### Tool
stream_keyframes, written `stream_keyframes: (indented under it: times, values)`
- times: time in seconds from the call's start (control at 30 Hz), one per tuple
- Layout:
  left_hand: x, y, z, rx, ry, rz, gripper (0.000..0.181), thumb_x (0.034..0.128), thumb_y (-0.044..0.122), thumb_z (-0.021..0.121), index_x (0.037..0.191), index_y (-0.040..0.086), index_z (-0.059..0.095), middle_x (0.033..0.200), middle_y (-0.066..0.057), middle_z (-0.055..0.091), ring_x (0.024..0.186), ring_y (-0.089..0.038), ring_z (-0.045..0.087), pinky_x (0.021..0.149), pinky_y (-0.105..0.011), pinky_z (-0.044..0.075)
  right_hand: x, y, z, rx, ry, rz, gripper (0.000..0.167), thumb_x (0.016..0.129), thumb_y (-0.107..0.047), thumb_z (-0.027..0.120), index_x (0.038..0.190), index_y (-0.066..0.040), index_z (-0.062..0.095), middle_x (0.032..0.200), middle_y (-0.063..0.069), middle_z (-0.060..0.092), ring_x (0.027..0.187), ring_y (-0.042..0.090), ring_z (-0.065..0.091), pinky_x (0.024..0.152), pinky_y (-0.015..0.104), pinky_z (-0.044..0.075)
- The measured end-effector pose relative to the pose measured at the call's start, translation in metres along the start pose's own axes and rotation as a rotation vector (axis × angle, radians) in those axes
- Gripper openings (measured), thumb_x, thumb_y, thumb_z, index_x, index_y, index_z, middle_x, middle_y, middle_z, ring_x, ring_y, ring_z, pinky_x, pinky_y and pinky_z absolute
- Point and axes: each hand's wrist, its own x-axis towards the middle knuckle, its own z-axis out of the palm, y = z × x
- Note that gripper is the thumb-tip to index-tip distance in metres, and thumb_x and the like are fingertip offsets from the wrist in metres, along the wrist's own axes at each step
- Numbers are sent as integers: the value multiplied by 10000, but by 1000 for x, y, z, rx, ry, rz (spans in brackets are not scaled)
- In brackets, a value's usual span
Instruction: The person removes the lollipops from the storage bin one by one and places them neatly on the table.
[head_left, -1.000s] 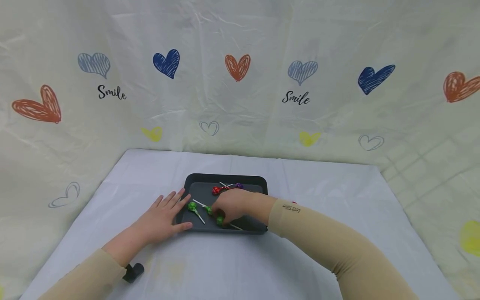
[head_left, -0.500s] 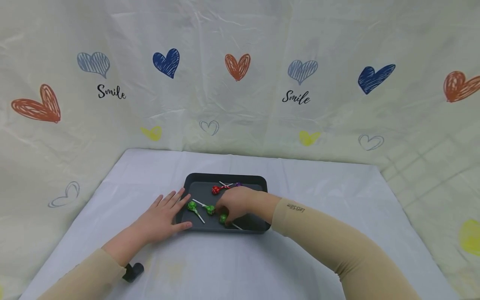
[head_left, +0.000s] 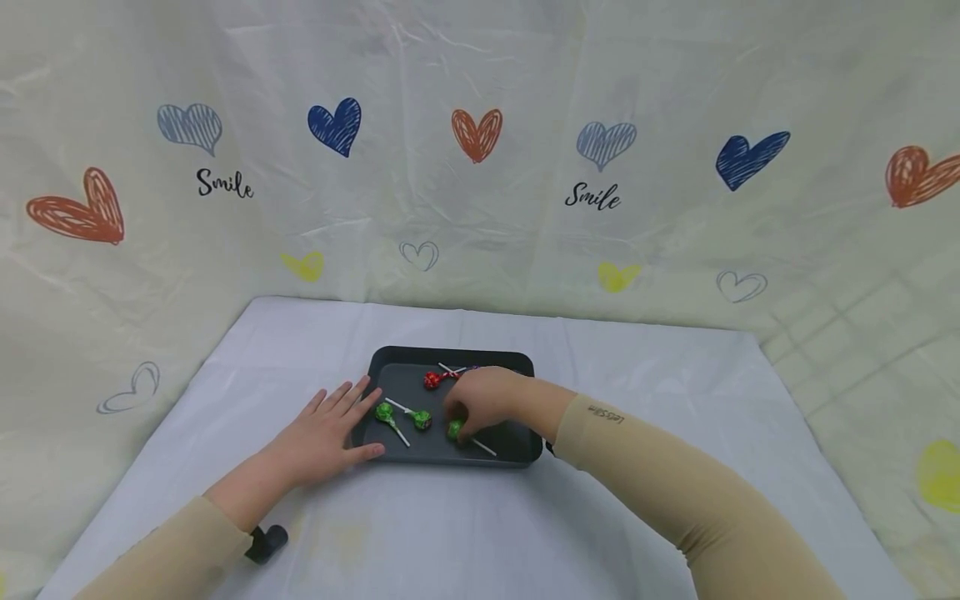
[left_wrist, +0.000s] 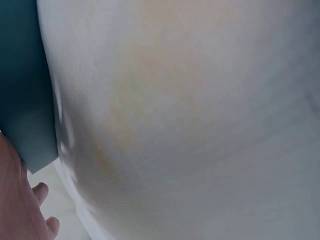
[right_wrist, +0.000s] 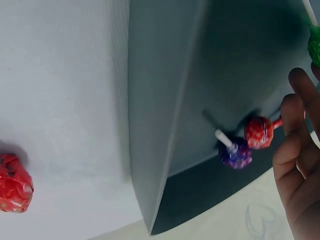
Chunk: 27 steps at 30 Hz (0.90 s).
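A dark grey tray (head_left: 420,356) stands on the table with several wrapped lollipops in it. My right hand (head_left: 487,400) is inside the tray, its fingertips pinching a green lollipop (head_left: 454,430) whose white stick points to the lower right. Two more green lollipops, a left one (head_left: 385,412) and a middle one (head_left: 422,420), lie to its left. Towards the far side are a red lollipop (head_left: 432,380) and a purple lollipop (right_wrist: 236,154), the latter mostly hidden behind the right hand in the head view. With fingers spread straight, my left hand (head_left: 322,437) rests at the tray's left edge.
A red wrapped lollipop (right_wrist: 14,184) lies on the table outside the tray in the right wrist view; the arm hides it from the head view. White cloth (head_left: 420,533) covers the table. Behind hangs a curtain (head_left: 525,217) printed with hearts.
The right hand has drawn the green lollipop a little to the right, away from the other two green ones. The left hand has stayed in place.
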Motion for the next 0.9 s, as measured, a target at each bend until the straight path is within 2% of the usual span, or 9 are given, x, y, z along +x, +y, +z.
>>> stream_keyframes:
  times: [0.3,0.53,0.7,0.9]
  values:
    - [0,0,-1,-12,8,10,922,895,698,535,1587,156,256,1651,-102,160,1484,-397,174,1166,-633,114,-16,14,-13,62,68,35,246,832,-410,801,1048,-299,757,849,-188,643,788,12,576,733,240,505]
    - [1,-2,1,-9,-15,2,941,889,739,489,1598,185,215,1663,-67,113,1497,-371,144,1178,-617,89,-33,28,-19,122,129,100,293,830,-381,808,1096,-266,767,923,-148,672,844,43,581,778,266,516]
    - [1,-1,1,4,-8,-6,927,893,714,519,1595,179,231,1661,-70,126,1496,-373,155,1181,-611,101,-52,41,-22,156,188,142,274,832,-392,802,1082,-284,770,922,-110,664,873,89,566,790,296,509]
    - [1,0,1,-1,-4,-15,916,900,694,530,1592,170,239,1658,-79,135,1496,-372,155,1184,-602,99,-78,60,-19,205,231,156,224,844,-380,794,1055,-311,768,901,-133,646,831,88,571,738,295,510]
